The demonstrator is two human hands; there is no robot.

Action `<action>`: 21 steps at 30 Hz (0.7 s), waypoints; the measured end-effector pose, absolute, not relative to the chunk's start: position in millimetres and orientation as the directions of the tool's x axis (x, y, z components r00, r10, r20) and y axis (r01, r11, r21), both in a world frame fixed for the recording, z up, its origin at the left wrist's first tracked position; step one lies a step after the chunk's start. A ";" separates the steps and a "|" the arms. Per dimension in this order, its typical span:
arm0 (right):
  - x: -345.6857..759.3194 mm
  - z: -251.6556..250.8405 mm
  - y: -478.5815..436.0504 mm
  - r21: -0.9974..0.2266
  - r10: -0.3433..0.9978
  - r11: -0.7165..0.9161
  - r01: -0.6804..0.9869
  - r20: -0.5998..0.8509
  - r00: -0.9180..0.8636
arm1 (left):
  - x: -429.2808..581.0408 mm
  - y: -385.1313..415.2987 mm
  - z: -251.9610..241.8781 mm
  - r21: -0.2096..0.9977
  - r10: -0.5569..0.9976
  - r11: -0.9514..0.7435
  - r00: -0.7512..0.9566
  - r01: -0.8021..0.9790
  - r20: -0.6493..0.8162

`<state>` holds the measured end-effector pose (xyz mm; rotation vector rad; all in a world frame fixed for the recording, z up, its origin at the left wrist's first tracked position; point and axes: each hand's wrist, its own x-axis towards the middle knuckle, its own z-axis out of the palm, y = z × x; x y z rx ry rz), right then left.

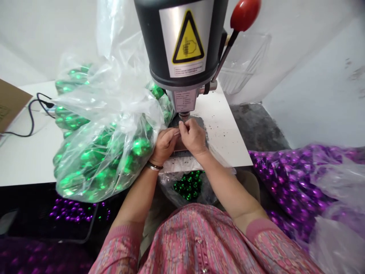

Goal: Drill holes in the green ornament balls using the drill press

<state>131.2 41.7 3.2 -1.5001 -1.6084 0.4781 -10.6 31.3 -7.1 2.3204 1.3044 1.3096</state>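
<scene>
My left hand (164,145) and my right hand (193,136) meet fingertip to fingertip under the spindle of a black bench press machine (182,42). Both hands pinch something small that I cannot make out, right below the machine's tip (184,115). A metal bangle sits on my left wrist. The machine's lever with a red knob (244,14) sticks up at the right, untouched. A bag of small green beads (189,185) lies in my lap just below my wrists.
A large clear plastic bag of shiny green balls (99,152) fills the white table (25,160) at my left. Bags of purple beads (296,182) lie at the right. A tray of purple beads (72,211) sits low left. A black cable (31,114) and cardboard (10,101) lie far left.
</scene>
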 end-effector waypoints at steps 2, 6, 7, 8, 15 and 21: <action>139.9 2.6 37.0 -0.792 0.944 0.246 0.558 0.327 0.049 | -9.9 28.3 -1.1 0.489 0.727 -0.627 0.229 0.607 0.648; 161.1 -3.2 33.2 -0.837 0.947 0.306 0.453 0.317 -0.055 | 1.3 31.9 1.2 0.511 0.784 -0.543 0.183 0.666 0.594; 164.8 -5.1 34.0 -0.845 0.946 0.315 0.432 0.316 -0.073 | 4.4 34.1 0.7 0.517 0.808 -0.513 0.183 0.686 0.559; 167.4 -6.7 35.2 -0.850 0.944 0.324 0.414 0.317 -0.087 | 7.4 36.5 0.5 0.516 0.830 -0.487 0.190 0.705 0.524; 165.5 -9.1 41.1 -0.853 0.932 0.347 0.390 0.359 -0.045 | 20.4 53.7 8.1 0.407 0.933 -0.357 0.305 0.841 0.188; 171.4 -15.7 38.1 -0.861 0.956 0.235 0.452 0.287 0.050 | 23.0 48.2 5.9 0.371 0.938 -0.341 0.291 0.863 0.187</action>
